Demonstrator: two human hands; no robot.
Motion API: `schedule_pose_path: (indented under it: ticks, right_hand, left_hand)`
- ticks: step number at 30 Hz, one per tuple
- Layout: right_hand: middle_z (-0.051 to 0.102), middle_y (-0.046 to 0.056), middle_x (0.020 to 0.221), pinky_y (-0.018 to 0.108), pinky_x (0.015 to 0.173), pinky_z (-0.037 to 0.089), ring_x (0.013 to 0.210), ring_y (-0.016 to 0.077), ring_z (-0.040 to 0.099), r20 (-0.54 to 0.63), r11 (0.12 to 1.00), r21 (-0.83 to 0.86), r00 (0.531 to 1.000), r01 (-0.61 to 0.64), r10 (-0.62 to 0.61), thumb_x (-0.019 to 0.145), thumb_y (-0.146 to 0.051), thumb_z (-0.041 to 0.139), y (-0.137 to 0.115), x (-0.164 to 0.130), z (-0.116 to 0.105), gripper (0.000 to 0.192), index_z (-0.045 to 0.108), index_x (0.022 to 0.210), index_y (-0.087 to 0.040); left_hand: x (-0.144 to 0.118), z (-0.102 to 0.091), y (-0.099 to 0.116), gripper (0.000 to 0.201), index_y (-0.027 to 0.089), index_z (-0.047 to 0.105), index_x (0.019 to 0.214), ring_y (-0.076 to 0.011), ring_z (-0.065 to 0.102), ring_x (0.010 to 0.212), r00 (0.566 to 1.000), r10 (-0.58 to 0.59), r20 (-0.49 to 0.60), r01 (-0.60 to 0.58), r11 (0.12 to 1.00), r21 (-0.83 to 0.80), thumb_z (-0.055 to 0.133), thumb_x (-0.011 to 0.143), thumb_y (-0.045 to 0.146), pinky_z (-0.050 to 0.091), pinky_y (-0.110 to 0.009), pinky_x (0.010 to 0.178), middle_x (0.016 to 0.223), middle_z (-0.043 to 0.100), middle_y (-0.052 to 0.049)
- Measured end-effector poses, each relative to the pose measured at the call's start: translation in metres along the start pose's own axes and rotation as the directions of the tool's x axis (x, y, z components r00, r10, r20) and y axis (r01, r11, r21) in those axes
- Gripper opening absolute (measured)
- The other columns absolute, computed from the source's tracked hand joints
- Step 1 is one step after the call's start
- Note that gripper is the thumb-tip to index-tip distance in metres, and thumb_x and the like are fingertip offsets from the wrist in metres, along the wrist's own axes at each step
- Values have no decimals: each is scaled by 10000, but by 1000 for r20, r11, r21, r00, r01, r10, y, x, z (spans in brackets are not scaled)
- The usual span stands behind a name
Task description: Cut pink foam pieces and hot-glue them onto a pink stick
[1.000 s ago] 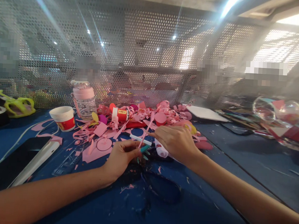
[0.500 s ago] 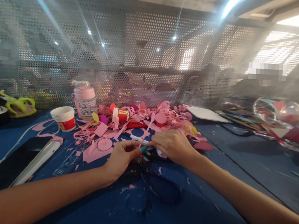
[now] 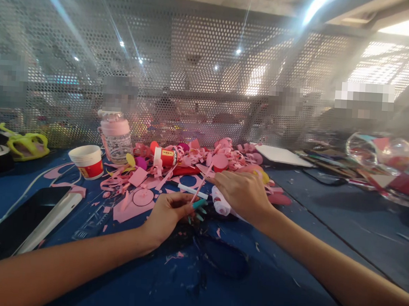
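Observation:
My left hand is closed, its thumb and fingers pinching the lower end of a narrow pink paper strip. Long teal nails show at its fingertips. The strip slants up and away toward my right hand, whose closed fingertips meet it near its upper end. Just behind the strip lies a white pen. Partly under my right hand is a whitish rolled piece, its kind unclear. Pink paper scraps are heaped beyond both hands.
A red-and-white paper cup stands left, near a pink-lidded bottle. Another cup lies on the scraps. A dark phone-like slab is at left. A perforated metal screen closes off the back; clear plastic containers stand right.
My right hand has moved up and away along the strip, apart from my left hand. More of the white pen and the whitish roll now shows. My left hand stays in place.

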State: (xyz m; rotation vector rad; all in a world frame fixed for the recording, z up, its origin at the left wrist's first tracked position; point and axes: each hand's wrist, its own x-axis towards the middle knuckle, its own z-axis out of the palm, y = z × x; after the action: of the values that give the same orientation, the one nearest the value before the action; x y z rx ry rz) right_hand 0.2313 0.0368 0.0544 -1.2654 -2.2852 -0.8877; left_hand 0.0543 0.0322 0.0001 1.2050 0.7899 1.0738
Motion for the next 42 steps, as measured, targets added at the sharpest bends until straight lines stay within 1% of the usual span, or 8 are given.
schedule_pose_path:
  ticks: [7, 15, 19, 22, 25, 37, 40, 42]
  right_hand:
    - [614, 7, 559, 249, 464, 207, 496, 109, 525, 24, 994, 25, 994, 108, -108, 869, -280, 412, -7, -2, 3, 317, 594, 639, -159]
    - [610, -15, 563, 235, 460, 180, 504, 97, 523, 175, 969, 202, 968, 143, -179, 847, -263, 452, -7, 2, -4, 276, 579, 620, -170]
    - [595, -6, 553, 226, 473, 211, 499, 89, 512, 77, 974, 212, 992, 81, -99, 875, -307, 392, -1, 3, -7, 358, 570, 601, -160]
    - [581, 2, 514, 231, 465, 198, 460, 92, 489, -41, 996, 85, 999, -25, 28, 887, -357, 346, 1, 3, -9, 416, 577, 606, -155]
    - [588, 5, 510, 241, 463, 185, 445, 93, 479, -70, 995, -14, 993, -97, 96, 887, -364, 344, 2, 3, -10, 412, 594, 629, -162]
    - [618, -14, 568, 239, 458, 188, 496, 90, 514, 102, 978, 148, 981, 147, -163, 849, -252, 437, -4, 1, -5, 283, 587, 623, -169]
    - [590, -25, 530, 231, 460, 195, 482, 79, 493, 74, 963, 212, 980, 168, -187, 862, -277, 412, 0, 3, -9, 337, 578, 590, -171]
    - [578, -18, 507, 231, 459, 189, 467, 81, 481, -6, 981, 162, 995, 103, -103, 875, -315, 378, 4, 3, -11, 383, 578, 583, -168]
  left_hand:
    - [1, -2, -1, 210, 157, 692, 801, -99, 550, 560, 999, 39, 8, -39, 999, 28, 698, 617, 258, 453, -204, 524, 672, 650, -18]
    - [1, -2, -1, 216, 155, 672, 764, -99, 551, 529, 1000, 21, 6, -21, 1000, 20, 713, 592, 279, 445, -207, 512, 618, 628, -4]
    - [1, -3, -2, 245, 150, 662, 785, -94, 546, 522, 1000, 16, 20, -16, 1000, 23, 707, 598, 301, 428, -195, 495, 575, 604, 2]
    - [1, -3, -4, 248, 151, 662, 802, -89, 548, 539, 1000, 6, 14, -7, 1000, 21, 704, 604, 294, 420, -188, 497, 600, 609, -5]
    - [2, -3, -4, 244, 152, 660, 798, -88, 545, 538, 1000, 5, 23, -5, 1000, 15, 704, 605, 295, 423, -193, 503, 610, 609, -5]
    - [2, -3, -1, 229, 146, 653, 767, -95, 551, 519, 999, 23, 25, -24, 999, 30, 707, 602, 295, 424, -190, 480, 580, 600, 3]
    - [1, -2, -1, 218, 141, 649, 742, -94, 546, 507, 999, 19, 29, -19, 1000, 15, 709, 598, 293, 418, -191, 475, 554, 590, 6]
    - [1, -2, -1, 215, 138, 650, 728, -90, 543, 500, 999, 13, 33, -12, 1000, -2, 713, 593, 293, 415, -190, 477, 545, 589, 7]
